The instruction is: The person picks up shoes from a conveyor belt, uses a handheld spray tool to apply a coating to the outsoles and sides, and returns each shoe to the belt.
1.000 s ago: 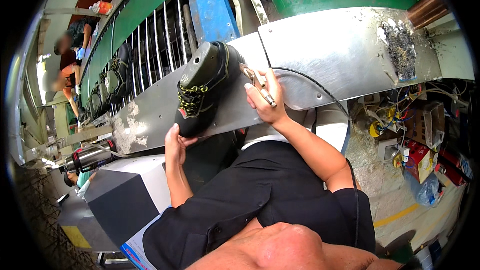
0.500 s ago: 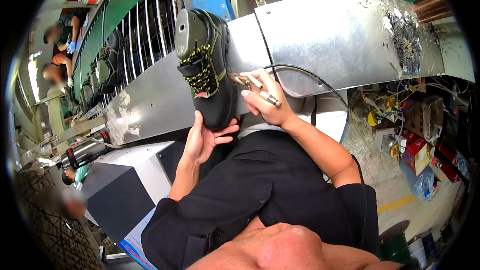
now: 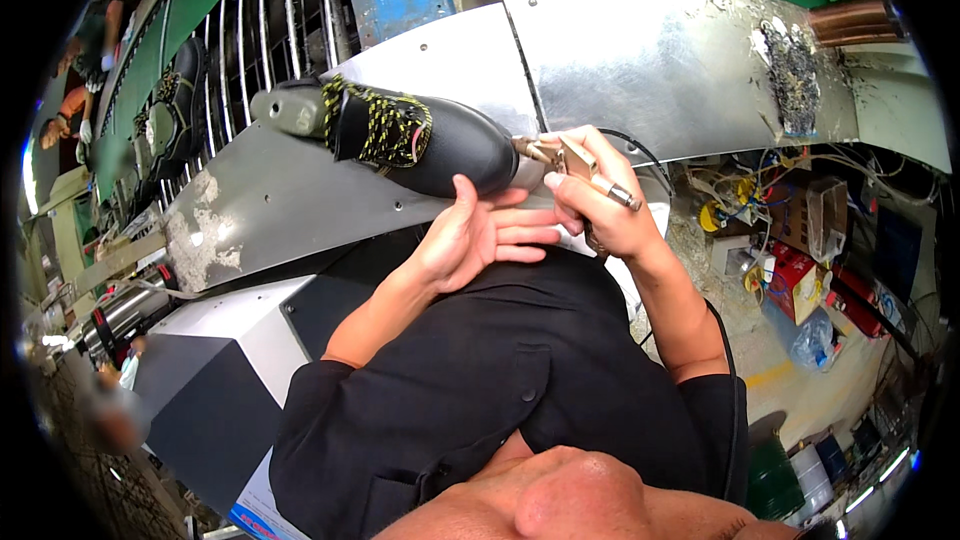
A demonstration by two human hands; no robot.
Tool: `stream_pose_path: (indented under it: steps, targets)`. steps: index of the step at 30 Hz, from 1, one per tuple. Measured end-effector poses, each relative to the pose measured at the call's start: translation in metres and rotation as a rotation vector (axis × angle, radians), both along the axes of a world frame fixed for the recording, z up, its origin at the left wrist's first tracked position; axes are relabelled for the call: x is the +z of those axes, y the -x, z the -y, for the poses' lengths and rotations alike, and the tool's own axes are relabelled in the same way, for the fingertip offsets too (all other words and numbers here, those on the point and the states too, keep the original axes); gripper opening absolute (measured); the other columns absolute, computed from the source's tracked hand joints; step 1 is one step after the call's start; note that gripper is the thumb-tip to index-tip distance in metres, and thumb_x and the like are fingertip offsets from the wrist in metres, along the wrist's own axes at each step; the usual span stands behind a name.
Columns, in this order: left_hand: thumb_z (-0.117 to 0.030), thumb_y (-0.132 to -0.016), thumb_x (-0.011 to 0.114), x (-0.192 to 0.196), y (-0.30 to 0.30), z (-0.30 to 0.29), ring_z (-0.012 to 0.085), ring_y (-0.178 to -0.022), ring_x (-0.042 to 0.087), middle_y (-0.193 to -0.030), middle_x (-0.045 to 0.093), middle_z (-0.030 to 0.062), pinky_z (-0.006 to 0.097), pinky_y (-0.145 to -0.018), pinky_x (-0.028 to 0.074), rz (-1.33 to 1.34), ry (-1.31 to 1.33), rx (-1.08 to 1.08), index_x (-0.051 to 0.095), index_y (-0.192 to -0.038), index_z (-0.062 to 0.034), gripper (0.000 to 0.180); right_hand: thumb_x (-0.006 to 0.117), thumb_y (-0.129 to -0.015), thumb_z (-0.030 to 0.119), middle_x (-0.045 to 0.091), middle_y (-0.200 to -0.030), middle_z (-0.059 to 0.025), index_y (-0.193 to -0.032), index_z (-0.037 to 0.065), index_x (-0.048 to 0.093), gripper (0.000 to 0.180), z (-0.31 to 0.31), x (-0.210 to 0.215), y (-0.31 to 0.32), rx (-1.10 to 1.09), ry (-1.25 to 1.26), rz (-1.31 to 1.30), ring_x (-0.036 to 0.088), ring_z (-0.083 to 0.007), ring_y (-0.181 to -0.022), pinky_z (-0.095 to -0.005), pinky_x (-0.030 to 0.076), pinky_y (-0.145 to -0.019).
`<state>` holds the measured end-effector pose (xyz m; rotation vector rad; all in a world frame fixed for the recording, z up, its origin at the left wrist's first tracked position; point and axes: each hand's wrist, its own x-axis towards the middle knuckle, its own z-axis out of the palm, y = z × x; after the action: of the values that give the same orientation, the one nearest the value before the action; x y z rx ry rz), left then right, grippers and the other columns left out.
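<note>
Black boot (image 3: pixel 425 145) between 2 hands: left hand (image 3: pixel 470 230), right hand (image 3: pixel 600 210).

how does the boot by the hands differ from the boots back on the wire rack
The black boot lies on its side on the metal bench, toe at the left hand and right hand. The rack boots sit farther off among the wire bars, untouched and smaller in view. Both are dark with yellow-flecked laces.

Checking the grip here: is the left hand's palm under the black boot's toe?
Yes, the left hand lies open, palm up, against the toe of the black boot.
</note>
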<state>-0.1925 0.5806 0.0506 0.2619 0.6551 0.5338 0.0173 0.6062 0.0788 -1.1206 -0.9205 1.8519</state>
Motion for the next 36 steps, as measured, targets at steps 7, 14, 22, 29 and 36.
stream_pose_path:
  steps: [7, 14, 22, 29, 36]
  targets:
    - [-0.074, -0.087, 0.012, -0.022, -0.037, -0.035, 0.0313, -0.103, 0.063, -0.119, 0.058, 0.0226, 0.042, -0.096, 0.048, 0.089, -0.168, 0.074, 0.035, -0.132, 0.0056, 0.094, 0.056, -0.09, 0.004, 0.059, -0.079, -0.0061, -0.115, -0.003, 0.048, 0.027, 0.001, 0.003, 0.016, -0.224, -0.06, -0.067, 0.051, -0.0051, -0.058, -0.0208, 0.042, -0.049]
    - [-0.078, -0.084, 0.014, -0.022, -0.057, -0.051, 0.0353, -0.128, 0.048, -0.136, 0.047, 0.0287, 0.043, -0.103, 0.043, 0.042, -0.23, 0.224, 0.027, -0.141, 0.0046, 0.101, 0.06, -0.086, 0.001, 0.067, -0.088, -0.0105, -0.121, -0.004, 0.047, 0.038, 0.025, -0.038, 0.049, -0.314, -0.622, 0.395, 0.06, -0.0111, -0.065, -0.0247, 0.048, -0.064]
    - [-0.068, -0.073, 0.068, 0.037, 0.071, -0.017, 0.0317, -0.125, 0.052, -0.133, 0.053, 0.0235, 0.041, -0.108, 0.038, -0.526, -0.974, -0.208, 0.035, -0.142, 0.006, 0.106, 0.063, -0.077, -0.002, 0.069, -0.084, -0.0194, -0.122, -0.001, 0.045, 0.048, 0.039, -0.035, 0.046, -0.12, -0.567, 0.433, 0.071, -0.0294, -0.076, -0.0309, 0.053, -0.068]
    - [-0.054, -0.075, 0.073, 0.071, 0.148, -0.002, 0.0336, -0.131, 0.045, -0.143, 0.045, 0.0196, 0.045, -0.113, 0.029, -1.198, -1.434, 0.445, 0.043, -0.14, -0.0004, 0.09, 0.059, -0.083, 0.0, 0.065, -0.071, -0.0083, -0.12, -0.003, 0.05, 0.038, 0.02, -0.038, 0.032, -0.132, -0.515, 0.223, 0.061, -0.0103, -0.062, -0.0246, 0.048, -0.061]
    - [-0.009, -0.075, 0.076, 0.094, 0.125, -0.018, 0.0289, -0.106, 0.064, -0.117, 0.064, 0.0195, 0.036, -0.093, 0.047, -1.686, -1.257, -0.09, 0.052, -0.13, 0.0025, 0.061, 0.059, -0.087, 0.004, 0.064, -0.097, -0.0117, -0.117, -0.004, 0.053, 0.032, -0.016, -0.054, -0.044, -0.244, -0.422, 0.128, 0.063, -0.0131, -0.069, -0.0277, 0.053, -0.063]
